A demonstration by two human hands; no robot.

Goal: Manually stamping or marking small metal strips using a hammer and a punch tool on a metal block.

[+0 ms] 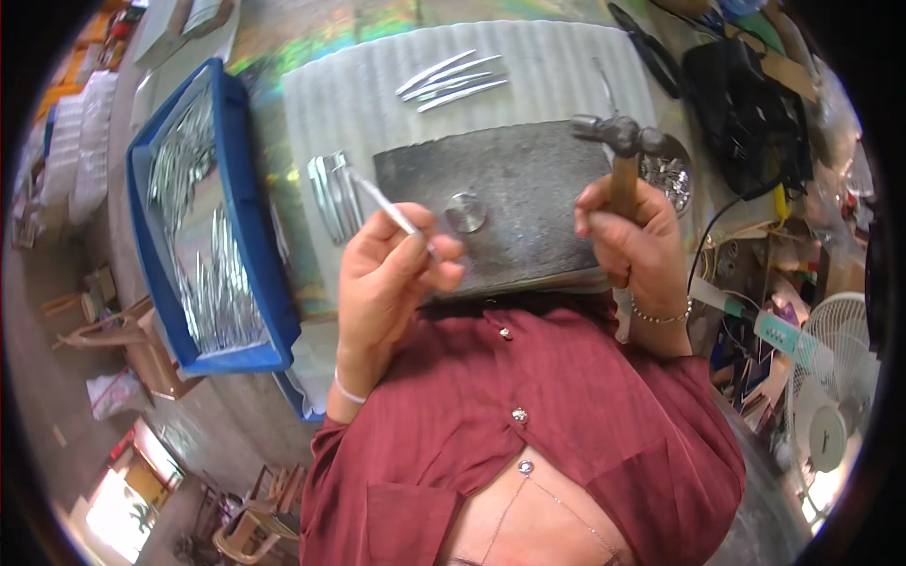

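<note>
My left hand (pixel 394 259) pinches a thin silvery metal rod (pixel 387 203) between thumb and fingers, its far end pointing up and left. In my right hand (pixel 637 241) a hammer (pixel 623 174) stands upright by its wooden handle, the metal head above my fist. Between the hands lies a dark grey slab (pixel 510 170) with a small round metal piece (pixel 465 213) on it. A row of silvery metal strips (pixel 332 200) sits left of the slab. Beyond the slab, several pointed silvery rods (pixel 453 80) rest on a white foam sheet (pixel 330 94).
A blue tray (pixel 247 189) full of thin metal rods stands at the left. To the right are a bowl of small metal pieces (pixel 668 179), dark-handled pliers (pixel 651 52) and a black bag (pixel 741 118) with a cable. A white fan (pixel 830 377) stands lower right.
</note>
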